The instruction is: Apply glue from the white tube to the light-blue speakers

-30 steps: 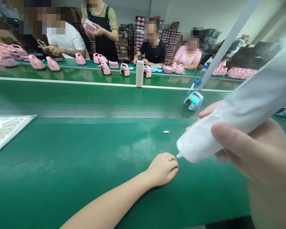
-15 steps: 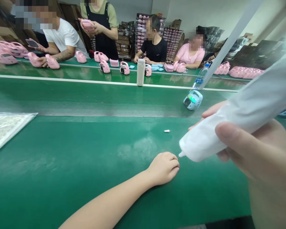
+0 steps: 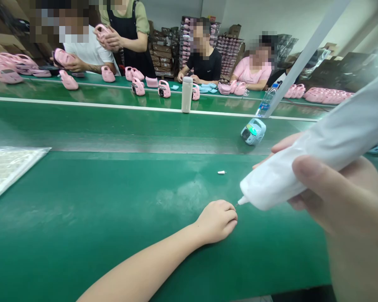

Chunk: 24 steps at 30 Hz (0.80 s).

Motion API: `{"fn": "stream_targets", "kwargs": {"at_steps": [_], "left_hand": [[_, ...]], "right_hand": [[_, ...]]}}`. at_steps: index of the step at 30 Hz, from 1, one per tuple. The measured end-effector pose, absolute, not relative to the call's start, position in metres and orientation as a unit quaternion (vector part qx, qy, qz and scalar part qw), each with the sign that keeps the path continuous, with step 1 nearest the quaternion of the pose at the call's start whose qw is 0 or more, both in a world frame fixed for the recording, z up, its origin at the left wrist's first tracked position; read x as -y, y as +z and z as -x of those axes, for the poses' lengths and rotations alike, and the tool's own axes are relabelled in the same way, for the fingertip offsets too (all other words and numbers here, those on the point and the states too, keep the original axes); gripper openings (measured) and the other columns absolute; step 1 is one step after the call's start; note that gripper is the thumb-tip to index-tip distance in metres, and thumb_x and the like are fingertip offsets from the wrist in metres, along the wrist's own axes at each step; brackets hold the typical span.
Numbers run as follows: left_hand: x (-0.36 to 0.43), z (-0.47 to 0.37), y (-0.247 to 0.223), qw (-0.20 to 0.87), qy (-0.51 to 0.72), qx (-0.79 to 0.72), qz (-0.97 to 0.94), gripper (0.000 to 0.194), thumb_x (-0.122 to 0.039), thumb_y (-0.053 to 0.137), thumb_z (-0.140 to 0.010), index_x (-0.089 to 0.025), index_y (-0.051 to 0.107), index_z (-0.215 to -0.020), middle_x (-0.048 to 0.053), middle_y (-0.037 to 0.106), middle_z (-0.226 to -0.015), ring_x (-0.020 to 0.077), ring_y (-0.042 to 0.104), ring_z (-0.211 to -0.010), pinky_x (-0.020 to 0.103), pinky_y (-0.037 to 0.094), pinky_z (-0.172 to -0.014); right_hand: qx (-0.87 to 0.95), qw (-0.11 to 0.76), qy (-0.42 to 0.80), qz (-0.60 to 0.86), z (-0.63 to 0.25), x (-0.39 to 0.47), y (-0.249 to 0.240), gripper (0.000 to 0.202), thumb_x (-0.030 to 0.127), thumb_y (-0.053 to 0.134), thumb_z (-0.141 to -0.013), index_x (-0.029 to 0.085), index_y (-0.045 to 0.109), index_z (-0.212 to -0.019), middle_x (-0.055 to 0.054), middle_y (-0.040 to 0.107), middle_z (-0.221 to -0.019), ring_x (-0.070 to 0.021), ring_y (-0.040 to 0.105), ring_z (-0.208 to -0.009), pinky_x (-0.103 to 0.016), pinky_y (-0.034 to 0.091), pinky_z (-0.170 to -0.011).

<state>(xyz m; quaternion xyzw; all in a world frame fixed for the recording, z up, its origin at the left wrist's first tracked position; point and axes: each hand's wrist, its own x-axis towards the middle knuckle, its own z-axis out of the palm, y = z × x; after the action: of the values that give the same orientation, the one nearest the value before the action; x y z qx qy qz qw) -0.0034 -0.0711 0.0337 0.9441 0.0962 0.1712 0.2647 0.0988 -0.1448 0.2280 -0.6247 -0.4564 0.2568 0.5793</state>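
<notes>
I've got the right hand (image 3: 343,197) wrapped round the white squeeze tube (image 3: 302,167), nozzle right by the left hand (image 3: 217,220), which sits fisted on the green desk (image 3: 113,209), contents hidden; looks mid-dispensing, next needs steady tip aim w/ gentle squeeze.

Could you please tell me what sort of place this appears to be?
Probably a factory assembly line: a long green conveyor belt, rows of identical pink casings along it, and seated workers handling them, with stacked stock behind.
</notes>
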Motion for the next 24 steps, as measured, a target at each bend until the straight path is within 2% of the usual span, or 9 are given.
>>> {"fn": "stream_targets", "kwargs": {"at_steps": [3, 6, 11, 17, 24], "left_hand": [[0.071, 0.003, 0.032, 0.264, 0.172, -0.099, -0.944, 0.017, -0.021, 0.048, -0.086, -0.017, 0.065, -0.083, 0.005, 0.068, -0.098, 0.0194, 0.060, -0.088, 0.033, 0.045, -0.081], [0.072, 0.003, 0.031, 0.263, 0.173, -0.099, -0.944, 0.017, -0.020, 0.048, -0.086, -0.017, 0.065, -0.084, 0.005, 0.068, -0.098, 0.0189, 0.060, -0.089, 0.032, 0.045, -0.082], [0.072, 0.003, 0.033, 0.260, 0.172, -0.088, -0.946, 0.019, -0.020, 0.047, -0.087, -0.016, 0.064, -0.083, 0.005, 0.067, -0.097, 0.0179, 0.060, -0.086, 0.031, 0.044, -0.080], [0.070, 0.002, 0.033, 0.256, 0.174, -0.079, -0.948, 0.020, -0.020, 0.045, -0.087, -0.016, 0.064, -0.083, 0.006, 0.067, -0.096, 0.0187, 0.059, -0.086, 0.031, 0.045, -0.077], [0.071, 0.002, 0.031, 0.259, 0.184, -0.082, -0.945, 0.020, -0.021, 0.045, -0.087, -0.015, 0.063, -0.083, 0.007, 0.067, -0.097, 0.0190, 0.059, -0.087, 0.032, 0.046, -0.079]], "right_hand": [[0.472, 0.614, 0.266, 0.575, -0.109, 0.140, 0.224, 0.036, 0.055, 0.076, -0.071, 0.023, 0.066, -0.085, -0.001, 0.056, -0.064, -0.0090, 0.041, -0.039, -0.017, 0.035, -0.031], [0.524, 0.612, 0.276, 0.524, -0.118, 0.137, 0.221, 0.033, 0.052, 0.073, -0.076, 0.022, 0.067, -0.087, -0.003, 0.057, -0.063, -0.0098, 0.040, -0.033, -0.019, 0.033, -0.026], [0.444, 0.652, 0.288, 0.543, -0.120, 0.139, 0.226, 0.039, 0.057, 0.076, -0.070, 0.022, 0.066, -0.081, -0.001, 0.053, -0.056, -0.0090, 0.038, -0.030, -0.018, 0.027, -0.024], [0.523, 0.605, 0.377, 0.466, -0.136, 0.139, 0.230, 0.028, 0.050, 0.065, -0.085, 0.023, 0.069, -0.086, -0.002, 0.056, -0.059, -0.0092, 0.038, -0.027, -0.017, 0.027, -0.018], [0.465, 0.640, 0.325, 0.519, -0.132, 0.142, 0.226, 0.032, 0.053, 0.071, -0.076, 0.023, 0.065, -0.082, -0.001, 0.053, -0.060, -0.0117, 0.041, -0.033, -0.020, 0.025, -0.021]]}}
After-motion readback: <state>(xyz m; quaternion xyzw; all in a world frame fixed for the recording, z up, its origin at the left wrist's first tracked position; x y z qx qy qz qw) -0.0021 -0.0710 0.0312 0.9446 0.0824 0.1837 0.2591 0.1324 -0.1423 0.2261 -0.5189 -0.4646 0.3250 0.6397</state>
